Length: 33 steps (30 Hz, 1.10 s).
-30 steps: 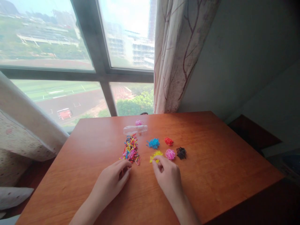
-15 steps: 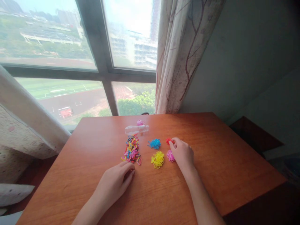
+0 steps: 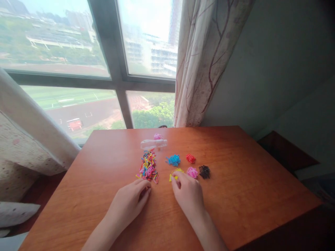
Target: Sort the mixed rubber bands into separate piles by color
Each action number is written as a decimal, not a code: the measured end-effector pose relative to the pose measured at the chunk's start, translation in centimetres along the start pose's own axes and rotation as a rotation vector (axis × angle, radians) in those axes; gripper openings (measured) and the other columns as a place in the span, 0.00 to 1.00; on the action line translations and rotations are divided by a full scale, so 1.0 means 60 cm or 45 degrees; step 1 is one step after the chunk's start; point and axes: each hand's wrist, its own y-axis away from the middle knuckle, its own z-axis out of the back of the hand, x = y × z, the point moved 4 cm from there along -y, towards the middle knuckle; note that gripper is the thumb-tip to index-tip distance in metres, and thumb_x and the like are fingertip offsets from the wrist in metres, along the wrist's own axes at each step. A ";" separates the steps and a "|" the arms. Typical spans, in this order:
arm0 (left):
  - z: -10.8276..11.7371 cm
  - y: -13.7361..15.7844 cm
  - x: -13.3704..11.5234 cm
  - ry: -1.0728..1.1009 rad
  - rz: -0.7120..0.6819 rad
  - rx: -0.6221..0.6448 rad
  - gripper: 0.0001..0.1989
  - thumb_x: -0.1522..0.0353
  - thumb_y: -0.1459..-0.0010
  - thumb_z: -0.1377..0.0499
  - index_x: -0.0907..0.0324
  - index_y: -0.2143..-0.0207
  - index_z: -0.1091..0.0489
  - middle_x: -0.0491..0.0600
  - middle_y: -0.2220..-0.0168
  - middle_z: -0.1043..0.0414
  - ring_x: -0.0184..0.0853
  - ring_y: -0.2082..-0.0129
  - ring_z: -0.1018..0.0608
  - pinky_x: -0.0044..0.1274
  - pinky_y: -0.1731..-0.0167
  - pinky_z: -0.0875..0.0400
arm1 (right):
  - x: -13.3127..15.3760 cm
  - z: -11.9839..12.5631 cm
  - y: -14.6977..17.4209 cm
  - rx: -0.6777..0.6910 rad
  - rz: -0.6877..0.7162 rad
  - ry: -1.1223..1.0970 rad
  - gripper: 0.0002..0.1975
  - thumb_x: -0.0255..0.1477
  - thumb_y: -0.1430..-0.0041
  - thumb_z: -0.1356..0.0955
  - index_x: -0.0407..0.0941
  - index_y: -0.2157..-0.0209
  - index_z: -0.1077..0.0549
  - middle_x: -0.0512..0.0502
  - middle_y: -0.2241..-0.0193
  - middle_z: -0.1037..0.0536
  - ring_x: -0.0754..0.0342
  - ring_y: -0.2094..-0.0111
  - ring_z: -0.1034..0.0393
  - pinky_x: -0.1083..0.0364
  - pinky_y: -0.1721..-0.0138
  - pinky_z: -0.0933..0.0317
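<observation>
My left hand [image 3: 132, 198] rests on the table at the near end of a mixed-colour pile of small rubber bands [image 3: 148, 164]. Its fingers are curled in towards the thumb, and whatever lies between them is hidden. Over the yellow rubber bands [image 3: 172, 176] hovers or rests my right hand [image 3: 188, 191], thumb and fingers closed; what they pinch, if anything, cannot be made out. The hand partly covers that pile. Around it sit single-colour piles: blue bands [image 3: 173, 160], red bands [image 3: 191, 158], pink bands [image 3: 192, 172] and black bands [image 3: 204, 172].
Behind the mixed pile a clear plastic bottle-like container [image 3: 154, 144] lies on its side, with a pink object [image 3: 157, 136] just beyond it. The wooden table [image 3: 248, 174] ends at a window and curtain [image 3: 193, 69].
My right hand has moved left and nearer, from the red bands to the yellow ones. The red and black piles now show fully. My left hand stays in place.
</observation>
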 end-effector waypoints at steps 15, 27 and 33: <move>-0.002 0.000 0.003 0.014 0.002 -0.015 0.12 0.69 0.36 0.52 0.55 0.65 0.29 0.49 0.63 0.25 0.37 0.63 0.23 0.25 0.63 0.32 | 0.079 -0.065 0.008 0.301 -0.127 0.070 0.07 0.25 0.34 0.36 0.46 0.61 0.27 0.45 0.68 0.20 0.49 0.67 0.24 0.57 0.70 0.45; 0.009 0.003 0.001 0.176 -0.002 -0.155 0.14 0.71 0.41 0.49 0.54 0.54 0.30 0.47 0.64 0.24 0.33 0.67 0.23 0.21 0.67 0.31 | 0.064 -0.055 0.027 0.279 0.015 -0.082 0.07 0.23 0.39 0.35 0.47 0.62 0.26 0.50 0.70 0.20 0.52 0.68 0.24 0.58 0.68 0.44; 0.011 0.003 -0.003 0.229 -0.073 -0.154 0.15 0.72 0.40 0.49 0.54 0.55 0.28 0.49 0.58 0.23 0.34 0.62 0.21 0.22 0.62 0.29 | 0.069 -0.053 0.026 0.309 0.095 -0.094 0.07 0.22 0.40 0.34 0.47 0.62 0.27 0.51 0.71 0.20 0.52 0.68 0.24 0.59 0.70 0.45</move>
